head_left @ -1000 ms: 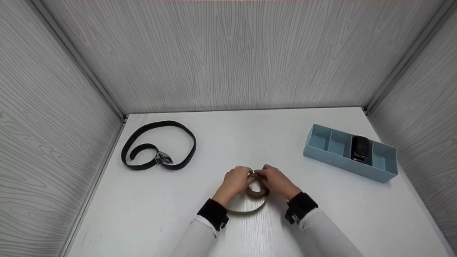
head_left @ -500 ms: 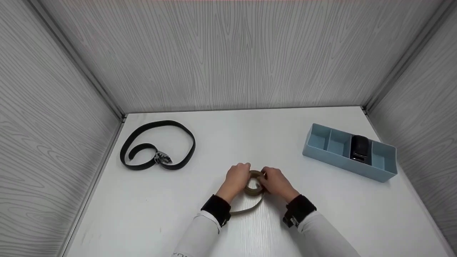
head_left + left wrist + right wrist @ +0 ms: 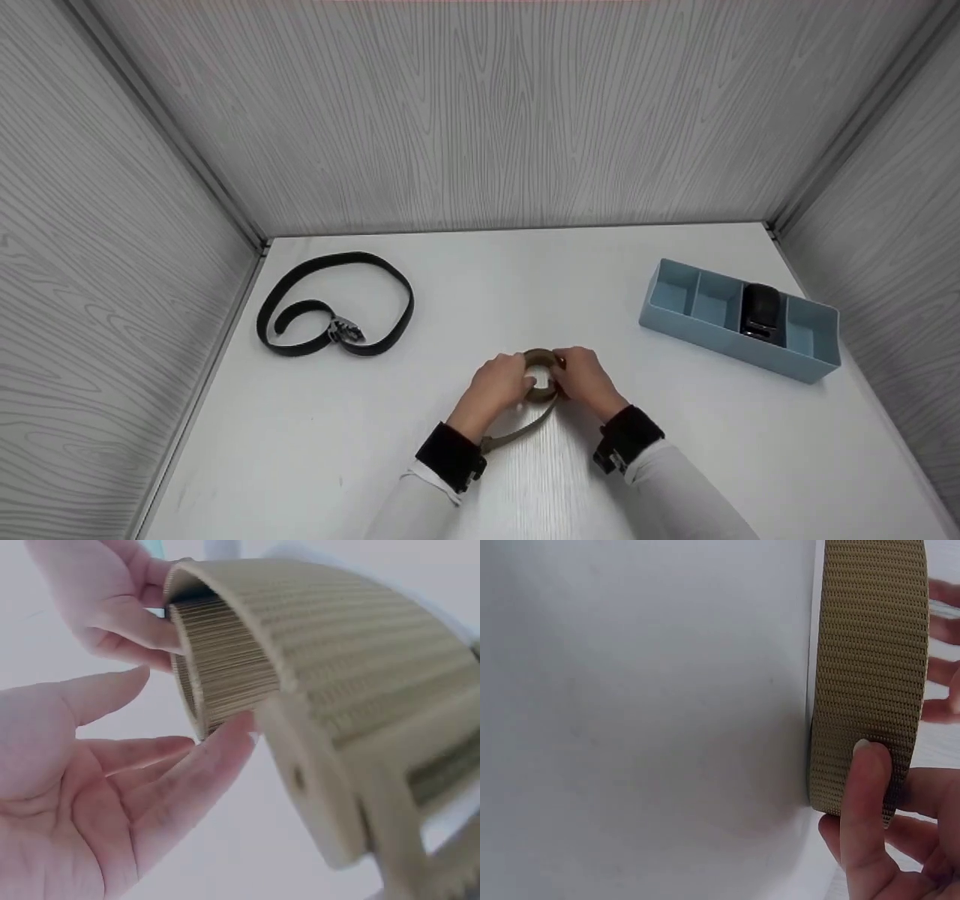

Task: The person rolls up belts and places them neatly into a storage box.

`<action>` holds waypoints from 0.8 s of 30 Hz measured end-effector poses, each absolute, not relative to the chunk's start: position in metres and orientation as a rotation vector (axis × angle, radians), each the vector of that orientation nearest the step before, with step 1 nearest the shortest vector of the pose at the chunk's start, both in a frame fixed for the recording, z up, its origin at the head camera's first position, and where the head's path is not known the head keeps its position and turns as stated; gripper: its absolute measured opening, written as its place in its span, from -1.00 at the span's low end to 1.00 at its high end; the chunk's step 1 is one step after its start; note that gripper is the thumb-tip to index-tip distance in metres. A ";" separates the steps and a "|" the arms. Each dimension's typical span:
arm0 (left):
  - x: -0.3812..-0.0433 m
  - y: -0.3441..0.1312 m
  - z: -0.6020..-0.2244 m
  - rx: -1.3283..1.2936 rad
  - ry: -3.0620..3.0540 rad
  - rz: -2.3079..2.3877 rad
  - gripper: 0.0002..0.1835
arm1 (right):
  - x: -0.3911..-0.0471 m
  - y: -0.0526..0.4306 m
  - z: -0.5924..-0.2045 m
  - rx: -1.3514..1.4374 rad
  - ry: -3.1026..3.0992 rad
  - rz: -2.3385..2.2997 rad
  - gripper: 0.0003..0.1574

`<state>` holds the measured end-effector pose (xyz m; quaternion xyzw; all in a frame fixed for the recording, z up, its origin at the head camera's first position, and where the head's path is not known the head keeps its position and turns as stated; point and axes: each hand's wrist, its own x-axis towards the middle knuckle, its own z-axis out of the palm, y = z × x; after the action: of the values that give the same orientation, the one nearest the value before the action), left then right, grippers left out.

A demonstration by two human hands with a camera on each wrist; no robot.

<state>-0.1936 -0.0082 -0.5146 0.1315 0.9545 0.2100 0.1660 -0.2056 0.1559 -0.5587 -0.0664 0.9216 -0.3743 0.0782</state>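
Observation:
A khaki webbing belt (image 3: 539,357) is wound into a ring between both hands, over the white table. Its outer turn sweeps down to a frame-like buckle (image 3: 315,795), close in the left wrist view and beside the left wrist in the head view. My left hand (image 3: 496,386) is on the ring's left; in its wrist view the fingers (image 3: 161,799) stretch out, one fingertip at the ring's edge, thumb apart. On the right, my right hand (image 3: 589,379) pinches the ring's wall, with a fingertip (image 3: 866,765) pressed on the ribbed outer face.
A black belt (image 3: 356,258) with a silvery buckle (image 3: 345,330) lies looped at the table's left. At the right, a blue divided box (image 3: 712,341) has a rolled black belt (image 3: 762,306) in one compartment. Grey wood-grain panels (image 3: 480,120) enclose the table's back and sides.
The belt ring has turned and shifted slightly away from me. Its loose tail has drawn in shorter, and the buckle has come into sight beside the left wrist.

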 end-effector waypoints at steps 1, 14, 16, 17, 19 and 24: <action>-0.193 -0.008 -0.513 0.378 2.716 0.580 -0.79 | -0.207 0.157 -0.558 -0.208 2.755 -1.107 -0.86; -0.208 -0.015 -0.535 0.446 2.763 0.626 -0.78 | -0.218 0.165 -0.553 -0.653 2.838 -0.818 -0.77; -0.211 -0.013 -0.540 0.473 2.785 0.649 -0.78 | -0.220 0.165 -0.553 -0.726 2.817 -0.830 -0.75; -0.213 -0.012 -0.543 0.490 2.798 0.656 -0.79 | -0.221 0.165 -0.554 -0.747 2.805 -0.837 -0.74; -0.216 -0.011 -0.547 0.508 2.819 0.678 -0.84 | -0.223 0.165 -0.555 -0.761 2.783 -0.857 -0.74; -0.222 -0.008 -0.555 0.465 2.826 0.769 -0.85 | -0.224 0.166 -0.557 -0.562 2.749 -0.921 -0.81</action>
<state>-0.2218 -0.0084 -0.5551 0.1561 0.9493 0.2583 0.0882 -0.2241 0.1656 -0.5570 -0.1895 0.9267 -0.3106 0.0942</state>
